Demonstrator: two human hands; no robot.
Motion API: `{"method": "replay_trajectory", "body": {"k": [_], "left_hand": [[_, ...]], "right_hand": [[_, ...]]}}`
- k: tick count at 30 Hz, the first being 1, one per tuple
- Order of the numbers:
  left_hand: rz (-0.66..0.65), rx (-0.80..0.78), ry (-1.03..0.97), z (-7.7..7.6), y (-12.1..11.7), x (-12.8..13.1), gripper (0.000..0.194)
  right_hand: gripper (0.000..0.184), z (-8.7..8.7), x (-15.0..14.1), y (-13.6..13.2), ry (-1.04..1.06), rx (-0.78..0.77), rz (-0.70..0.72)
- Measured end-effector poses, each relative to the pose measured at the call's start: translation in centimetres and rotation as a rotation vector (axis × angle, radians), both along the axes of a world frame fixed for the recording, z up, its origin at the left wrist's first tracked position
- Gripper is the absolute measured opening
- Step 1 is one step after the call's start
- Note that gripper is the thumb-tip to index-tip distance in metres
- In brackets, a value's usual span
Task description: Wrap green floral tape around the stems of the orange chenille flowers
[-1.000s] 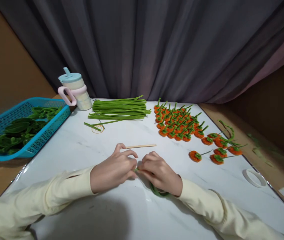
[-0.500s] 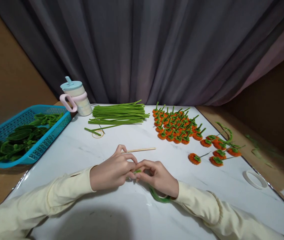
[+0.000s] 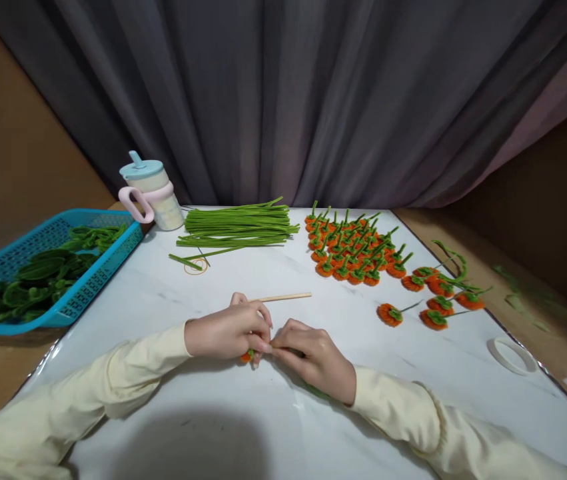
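My left hand (image 3: 227,333) is closed around a small orange fuzzy persimmon (image 3: 246,357) with a bit of green on top; most of it is hidden by the fingers. My right hand (image 3: 316,360) pinches with its fingertips touching those of the left, and what sits in that pinch is too small to make out. Beneath the right palm a green edge of a tape roll (image 3: 317,391) shows. A thin wooden stick (image 3: 283,297) lies just beyond the left hand, partly behind its fingers.
Green pipe cleaners (image 3: 238,225) lie stacked at the back. Several orange persimmons with green stems (image 3: 356,247) stand at the right, some loose ones nearer. A blue basket (image 3: 70,303) holds green leaves. A lidded cup (image 3: 156,193) and a white tape ring (image 3: 513,355) flank the white table (image 3: 203,427).
The left hand has turned, so the orange persimmon now shows under its fingers. The right hand has moved slightly down and its fingers have drawn together; the green roll is more covered.
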State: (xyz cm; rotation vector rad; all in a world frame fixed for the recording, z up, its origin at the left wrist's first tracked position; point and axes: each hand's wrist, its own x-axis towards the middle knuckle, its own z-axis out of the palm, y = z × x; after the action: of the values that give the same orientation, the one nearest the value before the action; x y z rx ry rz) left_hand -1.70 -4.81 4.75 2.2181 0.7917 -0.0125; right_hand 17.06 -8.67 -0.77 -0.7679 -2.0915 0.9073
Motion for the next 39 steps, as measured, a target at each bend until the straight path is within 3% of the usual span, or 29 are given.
{"method": "replay_trajectory", "body": {"k": [8, 10, 13, 18, 24, 29, 39], "left_hand": [[-0.083, 0.648, 0.029, 1.0, -1.9, -0.1, 0.018], [-0.109, 0.74, 0.03, 0.9, -2.2, -0.2, 0.021], [-0.115, 0.758, -0.006, 0.9, -2.2, -0.3, 0.019], [-0.065, 0.595, -0.064, 0.6, -1.6, -0.5, 0.017], [0.054, 0.206, 0.07, 1.2, -1.0, -0.1, 0.022], [0.049, 0.002, 0.072, 2.0, -0.1, -0.3, 0.006], [0.05, -0.671, -0.094, 1.5, 2.4, -1.2, 0.027]], "right_hand": [[0.025, 0.6, -0.1, 0.5, 0.091, -0.371, -0.04], [0.025, 0.5, -0.2, 0.5, 0.122, -0.444, -0.042], [0.024, 0.3, -0.3, 0.5, 0.145, -0.482, -0.036], [0.023, 0.6, -0.2, 0.3, 0.114, -0.451, -0.034], [0.019, 0.8, 0.1, 0.2, 0.08, -0.416, -0.037], [0.025, 0.7, 0.1, 0.2, 0.14, -0.493, -0.024], [0.025, 0.6, 0.1, 0.4, 0.312, -0.615, -0.005]]}}
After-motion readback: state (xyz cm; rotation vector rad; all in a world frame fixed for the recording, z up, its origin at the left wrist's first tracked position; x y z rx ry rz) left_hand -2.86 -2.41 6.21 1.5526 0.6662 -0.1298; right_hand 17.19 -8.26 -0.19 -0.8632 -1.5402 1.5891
